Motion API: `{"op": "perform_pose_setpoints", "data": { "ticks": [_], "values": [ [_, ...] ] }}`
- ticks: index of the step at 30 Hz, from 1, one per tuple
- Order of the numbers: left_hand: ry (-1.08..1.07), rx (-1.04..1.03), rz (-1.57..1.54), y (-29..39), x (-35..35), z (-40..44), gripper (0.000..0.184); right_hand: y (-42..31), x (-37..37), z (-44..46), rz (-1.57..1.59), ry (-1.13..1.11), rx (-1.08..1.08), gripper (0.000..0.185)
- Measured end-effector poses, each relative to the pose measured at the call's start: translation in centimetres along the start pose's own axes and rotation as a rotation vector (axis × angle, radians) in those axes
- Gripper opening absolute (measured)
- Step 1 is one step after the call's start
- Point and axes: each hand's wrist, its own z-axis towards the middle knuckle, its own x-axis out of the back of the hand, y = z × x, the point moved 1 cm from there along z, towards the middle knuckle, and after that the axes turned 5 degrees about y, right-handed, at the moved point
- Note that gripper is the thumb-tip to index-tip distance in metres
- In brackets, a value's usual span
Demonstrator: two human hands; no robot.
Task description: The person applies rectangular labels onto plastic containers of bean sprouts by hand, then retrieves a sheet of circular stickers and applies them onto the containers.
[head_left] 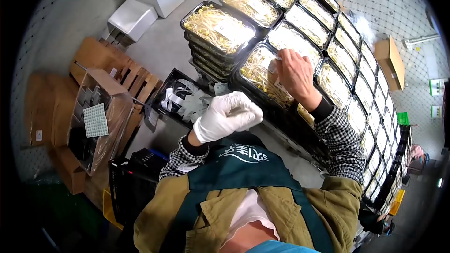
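My right hand (296,75), bare, has its bent fingers on the top of a black tray of bean sprouts (258,70), against a white label (273,65). Its fingertips are partly hidden, so whether they grip anything does not show. In a white glove, my left hand (228,115) hovers before my apron with thumb and fingers curled together. Anything inside that curl is out of sight. Just beyond the left hand, a black crate (161,105) holds crumpled pale strips. Another labelled sprout tray (218,27) tops the stack farther ahead.
Rows of stacked sprout trays (335,77) extend along my right side. On the left are an open carton (110,84), a wooden pallet (136,77) and a black crate (131,173). A white box (132,18) stands ahead; a brown carton (390,63) lies beyond the stacks.
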Motion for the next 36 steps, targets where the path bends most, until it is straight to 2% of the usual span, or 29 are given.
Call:
{"op": "perform_pose_setpoints", "data": {
  "ticks": [1,2,3,4,6,7,8,10,11,12,14,15,16,17,20,22,24,25,26,27,28,29,30,33,34,35,36],
  "values": [
    [0.062,0.003,0.073,-0.6,0.2,0.3,0.003,-0.2,0.8,0.1,0.113,-0.027,-0.062,0.014],
    [0.126,0.003,0.146,-1.2,0.5,0.6,0.004,-0.6,2.0,-0.4,0.389,-0.246,-0.295,0.016],
    [0.193,0.045,0.166,-1.3,0.5,0.8,0.01,-1.6,3.8,-0.3,0.753,-0.429,-0.368,0.017],
    [0.287,-0.11,0.264,-2.1,0.5,1.5,0.017,-2.5,5.0,-0.8,1.121,-0.609,-0.436,0.018],
    [0.291,-0.17,0.328,-2.1,0.8,2.1,0.02,-4.7,6.2,-2.6,1.235,-0.607,-0.389,0.023],
    [0.25,-0.096,0.309,-2.2,0.9,2.5,0.02,-4.5,6.6,-2.6,1.189,-0.578,-0.401,0.018],
    [0.208,0.035,0.206,-1.9,0.5,2.5,0.017,-3.3,6.6,-2.2,1.052,-0.564,-0.324,0.014],
    [0.042,0.22,0.21,-1.1,0.5,2.7,0.014,1.1,4.3,-1.6,0.917,-0.329,-0.366,0.016],
    [-0.048,0.173,0.185,-1.6,0.9,2.5,0.013,3.7,3.8,-0.4,0.738,-0.267,-0.403,0.019],
    [-0.135,0.311,0.115,-0.1,0.6,2.3,0.012,6.2,3.2,0.9,0.559,-0.208,-0.435,0.022],
    [-0.188,0.149,0.114,0.9,-0.3,2.1,0.013,10.2,0.1,2.6,0.272,-0.091,-0.301,0.027],
    [-0.181,0.075,0.116,0.9,-0.7,2.1,0.018,10.9,-1.6,2.7,0.233,-0.054,-0.283,0.028],
    [-0.146,0.171,0.032,1.3,-1.0,2.1,0.025,10.6,-2.7,3.4,0.196,-0.01,-0.263,0.029],
    [-0.133,0.148,0.034,1.5,-1.1,2.3,0.026,10.2,-3.5,3.3,0.091,-0.051,-0.281,0.03],
    [-0.027,0.147,0.101,1.7,-1.3,3.0,0.024,8.8,-4.2,2.7,-0.113,0.058,-0.196,0.03],
    [-0.002,0.093,-0.07,0.4,-1.4,3.5,0.013,9.1,-3.9,2.6,-0.032,0.085,-0.223,0.028],
    [0.039,0.135,-0.038,0.3,-1.9,4.3,0.008,9.7,-3.4,2.5,0.092,0.121,-0.2,0.027],
    [0.113,-0.097,0.13,-0.8,-2.0,5.1,0.008,10.0,-3.0,2.1,0.18,0.138,-0.159,0.026],
    [0.192,-0.06,0.16,-0.9,-2.3,5.4,0.013,10.0,-2.6,1.7,0.268,0.153,-0.111,0.025],
    [0.259,-0.098,0.185,-1.7,-2.0,5.8,0.015,7.4,-0.1,2.0,0.461,-0.101,-0.263,0.025],
    [0.326,-0.131,0.211,-3.0,-1.4,6.2,0.017,5.5,1.8,1.6,0.992,-0.473,-0.497,0.03],
    [0.351,-0.155,0.237,-3.8,-1.0,6.5,0.018,3.7,3.5,1.1,1.275,-0.607,-0.426,0.031],
    [0.335,-0.085,0.209,-3.4,-1.2,6.8,0.018,2.2,4.9,0.4,1.266,-0.617,-0.3,0.027],
    [0.328,0.095,0.136,-1.3,-3.1,7.7,0.017,3.4,5.1,0.0,1.2,-0.507,-0.301,0.019],
    [0.307,-0.075,0.383,-2.8,-2.0,7.9,0.016,5.0,4.7,0.8,1.04,-0.46,-0.275,0.021],
    [0.24,-0.05,0.417,-2.5,-1.8,7.8,0.016,7.3,3.0,1.6,0.87,-0.279,-0.245,0.023],
    [0.175,-0.025,0.452,-2.0,-1.8,7.4,0.017,10.0,1.7,2.8,0.79,-0.169,-0.332,0.025]
  ]
}}
